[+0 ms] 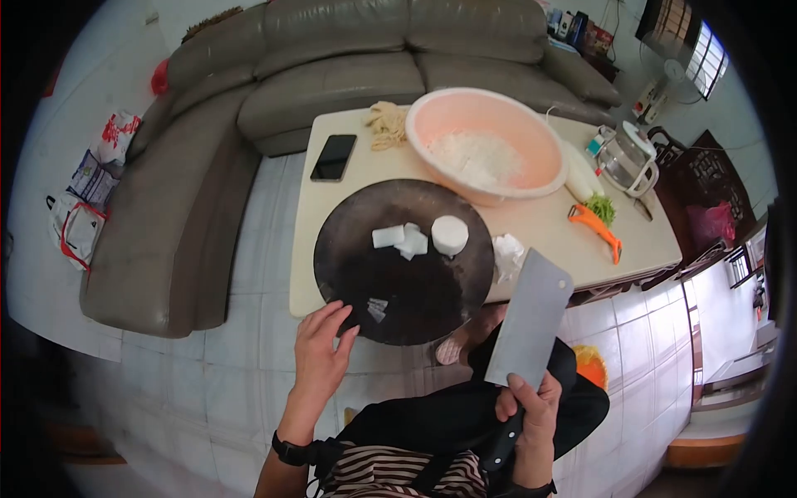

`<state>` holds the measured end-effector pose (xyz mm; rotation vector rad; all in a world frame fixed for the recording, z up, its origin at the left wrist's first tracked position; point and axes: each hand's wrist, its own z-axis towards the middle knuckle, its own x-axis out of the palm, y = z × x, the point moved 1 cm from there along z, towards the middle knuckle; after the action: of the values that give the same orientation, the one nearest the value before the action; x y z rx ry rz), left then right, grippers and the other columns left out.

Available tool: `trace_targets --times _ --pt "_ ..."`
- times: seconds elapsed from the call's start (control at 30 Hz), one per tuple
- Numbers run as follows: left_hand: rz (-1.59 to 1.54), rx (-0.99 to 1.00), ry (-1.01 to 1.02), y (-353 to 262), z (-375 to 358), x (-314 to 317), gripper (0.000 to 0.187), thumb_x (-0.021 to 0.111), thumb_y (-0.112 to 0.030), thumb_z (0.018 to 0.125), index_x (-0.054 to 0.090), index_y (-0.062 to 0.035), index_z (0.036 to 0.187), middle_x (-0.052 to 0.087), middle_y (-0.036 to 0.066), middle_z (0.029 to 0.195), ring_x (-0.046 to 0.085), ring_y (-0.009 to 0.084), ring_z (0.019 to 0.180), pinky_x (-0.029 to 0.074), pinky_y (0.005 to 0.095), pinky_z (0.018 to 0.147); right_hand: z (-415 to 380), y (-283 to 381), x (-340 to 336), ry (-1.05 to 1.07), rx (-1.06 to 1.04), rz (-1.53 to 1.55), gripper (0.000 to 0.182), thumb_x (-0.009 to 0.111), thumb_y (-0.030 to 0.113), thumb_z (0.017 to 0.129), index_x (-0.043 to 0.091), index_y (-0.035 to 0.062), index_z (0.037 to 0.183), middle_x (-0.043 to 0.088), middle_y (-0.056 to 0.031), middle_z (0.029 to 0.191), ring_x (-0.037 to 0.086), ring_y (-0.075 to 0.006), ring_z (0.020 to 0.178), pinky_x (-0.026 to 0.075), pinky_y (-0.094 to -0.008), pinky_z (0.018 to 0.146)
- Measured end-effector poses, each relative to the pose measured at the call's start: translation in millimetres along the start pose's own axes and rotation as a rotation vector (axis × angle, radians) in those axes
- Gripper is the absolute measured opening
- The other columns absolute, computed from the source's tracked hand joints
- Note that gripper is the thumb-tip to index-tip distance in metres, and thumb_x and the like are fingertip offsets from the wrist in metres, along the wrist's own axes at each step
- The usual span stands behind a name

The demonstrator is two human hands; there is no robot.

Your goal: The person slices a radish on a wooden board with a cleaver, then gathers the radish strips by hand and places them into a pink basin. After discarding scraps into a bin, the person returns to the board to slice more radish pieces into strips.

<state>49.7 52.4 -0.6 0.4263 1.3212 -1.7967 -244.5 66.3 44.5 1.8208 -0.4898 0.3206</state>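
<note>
1. Two bare hands show at the bottom of the head view: the left hand (322, 349) lies open, fingers spread, with its fingertips resting on the near rim of a round dark chopping board (357, 274).
2. Off to the other side, the right hand (531, 407) is closed around the black handle of a cleaver (528, 319), whose broad grey blade stands upright, clear of the board and just past the table (531, 224) edge.
3. Just ahead of the left fingertips, on the board, lie a few small white scraps (377, 310).
4. Farther from both hands, toward the far half of the board, sit flat white slices (400, 239) and, touching or just beside them, a short round white radish stub (449, 235).
5. Beyond the board, a pink basin (531, 137) holds shredded white pieces.
6. Ahead of the right hand and past the blade, an orange peeler (596, 228) lies on the table near some green leaves (603, 207) and a glass kettle (627, 158).
7. Ahead of the left hand, past the board, a black phone (333, 158) lies flat, with a pale tangled bundle (387, 124) near it.
8. A grey sofa (332, 75) wraps around the far side of the table.
</note>
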Motion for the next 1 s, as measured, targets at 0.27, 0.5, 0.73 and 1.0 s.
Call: trace_targets --times 0.27,0.5,0.73,1.0 --pt "0.158 0.234 0.155 -10 18 12 0.032 0.069 -0.006 0.084 0.066 -0.0044 0.116 0.059 0.010 0.122 0.054 0.0305 0.107 0.044 0.0403 0.089 -4 -5 -9 0.011 0.082 -0.130 0.012 0.065 -0.002 0.088 0.061 -0.0061 0.098 0.055 -0.0052 0.062 0.045 -0.0103 0.045 0.039 -0.0258 0.041" --pt "0.168 0.261 0.252 -5 20 16 0.031 0.068 -0.003 0.082 0.067 -0.0045 0.113 0.059 0.009 0.120 0.053 0.0320 0.107 0.043 0.0406 0.090 16 28 16 0.304 0.114 -0.738 0.006 0.060 -0.003 0.090 0.061 -0.0057 0.094 0.056 -0.0058 0.065 0.049 -0.0126 0.048 0.039 -0.0248 0.049" --pt "0.166 0.301 0.303 -5 20 11 0.034 0.068 0.000 0.078 0.067 -0.0036 0.112 0.060 0.009 0.118 0.051 0.0320 0.111 0.041 0.0418 0.093 53 31 70 0.634 -0.654 -1.488 0.032 0.062 -0.008 0.071 0.061 -0.0037 0.103 0.056 -0.0135 0.088 0.062 -0.0286 0.069 0.049 -0.0350 0.057" --pt "0.170 0.251 0.297 -11 22 21 0.033 0.071 -0.006 0.078 0.066 -0.0017 0.111 0.057 0.010 0.121 0.049 0.0301 0.112 0.037 0.0447 0.094 78 21 77 0.636 -0.543 -1.489 0.037 0.063 -0.008 0.068 0.062 -0.0043 0.105 0.057 -0.0134 0.091 0.064 -0.0280 0.073 0.052 -0.0348 0.059"
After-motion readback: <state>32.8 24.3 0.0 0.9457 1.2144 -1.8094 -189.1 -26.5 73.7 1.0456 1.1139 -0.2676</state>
